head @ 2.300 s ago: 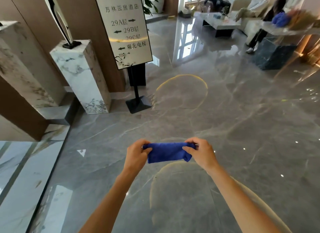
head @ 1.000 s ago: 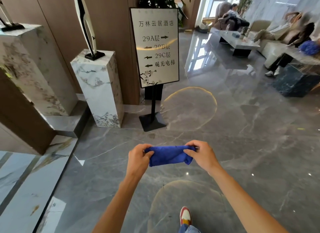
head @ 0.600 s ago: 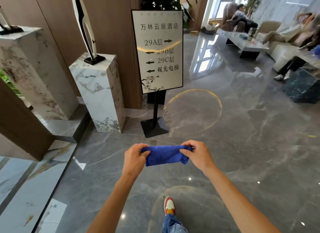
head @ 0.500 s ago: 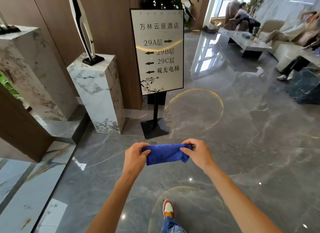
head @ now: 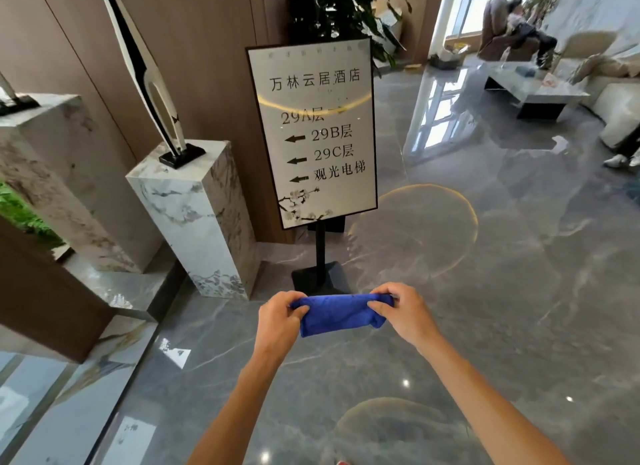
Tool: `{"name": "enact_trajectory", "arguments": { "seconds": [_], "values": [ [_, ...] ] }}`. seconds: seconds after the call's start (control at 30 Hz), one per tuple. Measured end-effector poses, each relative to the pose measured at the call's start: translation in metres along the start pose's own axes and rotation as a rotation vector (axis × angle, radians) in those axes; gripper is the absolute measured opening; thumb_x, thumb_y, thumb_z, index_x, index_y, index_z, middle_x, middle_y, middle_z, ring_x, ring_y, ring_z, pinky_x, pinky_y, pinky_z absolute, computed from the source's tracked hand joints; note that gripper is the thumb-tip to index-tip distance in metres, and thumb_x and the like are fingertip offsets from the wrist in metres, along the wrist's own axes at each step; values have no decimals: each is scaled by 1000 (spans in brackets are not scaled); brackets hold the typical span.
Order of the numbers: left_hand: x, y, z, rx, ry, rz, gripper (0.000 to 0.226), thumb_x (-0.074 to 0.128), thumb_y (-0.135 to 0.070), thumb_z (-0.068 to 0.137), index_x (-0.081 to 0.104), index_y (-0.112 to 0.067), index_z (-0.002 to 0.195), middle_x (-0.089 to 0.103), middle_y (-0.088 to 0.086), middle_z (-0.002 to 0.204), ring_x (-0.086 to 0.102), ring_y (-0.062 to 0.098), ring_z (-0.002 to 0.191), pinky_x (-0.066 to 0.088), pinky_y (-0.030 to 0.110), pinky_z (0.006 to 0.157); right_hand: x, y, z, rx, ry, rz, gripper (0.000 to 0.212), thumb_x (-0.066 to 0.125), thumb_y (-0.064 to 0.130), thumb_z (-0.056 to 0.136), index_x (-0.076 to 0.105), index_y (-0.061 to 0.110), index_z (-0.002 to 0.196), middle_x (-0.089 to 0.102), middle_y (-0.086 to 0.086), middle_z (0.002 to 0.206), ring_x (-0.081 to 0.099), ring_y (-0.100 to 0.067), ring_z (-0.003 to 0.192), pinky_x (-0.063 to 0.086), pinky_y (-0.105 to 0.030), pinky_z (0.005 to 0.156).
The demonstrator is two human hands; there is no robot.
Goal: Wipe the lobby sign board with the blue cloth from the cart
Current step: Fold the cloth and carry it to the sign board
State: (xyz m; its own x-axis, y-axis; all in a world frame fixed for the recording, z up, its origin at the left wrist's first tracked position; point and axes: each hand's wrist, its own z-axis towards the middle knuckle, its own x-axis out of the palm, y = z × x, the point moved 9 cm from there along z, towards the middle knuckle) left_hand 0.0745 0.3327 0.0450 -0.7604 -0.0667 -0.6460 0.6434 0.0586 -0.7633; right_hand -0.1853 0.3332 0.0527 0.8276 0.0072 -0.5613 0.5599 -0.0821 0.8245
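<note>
A folded blue cloth [head: 341,314] is stretched between my two hands at chest height. My left hand [head: 280,321] pinches its left end and my right hand [head: 403,314] pinches its right end. Straight ahead stands the lobby sign board [head: 313,132], a tall white panel in a black frame with black lettering and arrows, on a thin black pole with a black floor base [head: 320,277]. The cloth hangs in front of the base, below the panel, and does not touch the board.
A white marble pedestal [head: 197,215] with a black-and-white sculpture [head: 149,80] stands left of the sign, a larger pedestal [head: 52,180] further left. A potted plant [head: 339,11] rises behind the board. Low table [head: 540,90], sofas and a seated person [head: 523,28] are far right. Glossy grey floor.
The sign board has come closer and grown larger in view as I walked toward it. Both hands keep the same hold on the blue cloth.
</note>
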Motion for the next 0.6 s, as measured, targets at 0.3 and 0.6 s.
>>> {"name": "enact_trajectory", "arguments": {
  "seconds": [0.3, 0.6],
  "values": [
    [12, -18, 55, -9, -67, 34, 17, 66, -7, 92, 75, -18, 102, 58, -4, 99, 53, 1, 81, 39, 0, 65, -14, 1, 65, -19, -127, -12, 23, 75, 11, 85, 68, 33, 84, 60, -5, 91, 56, -20, 86, 39, -14, 68],
    [26, -18, 138, -72, -89, -16, 20, 59, -12, 99, 71, -21, 111, 58, 9, 103, 56, 10, 86, 41, 6, 67, 2, 7, 146, -22, -59, -62, 17, 58, 16, 99, 53, 31, 93, 58, 16, 81, 55, -4, 73, 38, -15, 58]
  ]
}}
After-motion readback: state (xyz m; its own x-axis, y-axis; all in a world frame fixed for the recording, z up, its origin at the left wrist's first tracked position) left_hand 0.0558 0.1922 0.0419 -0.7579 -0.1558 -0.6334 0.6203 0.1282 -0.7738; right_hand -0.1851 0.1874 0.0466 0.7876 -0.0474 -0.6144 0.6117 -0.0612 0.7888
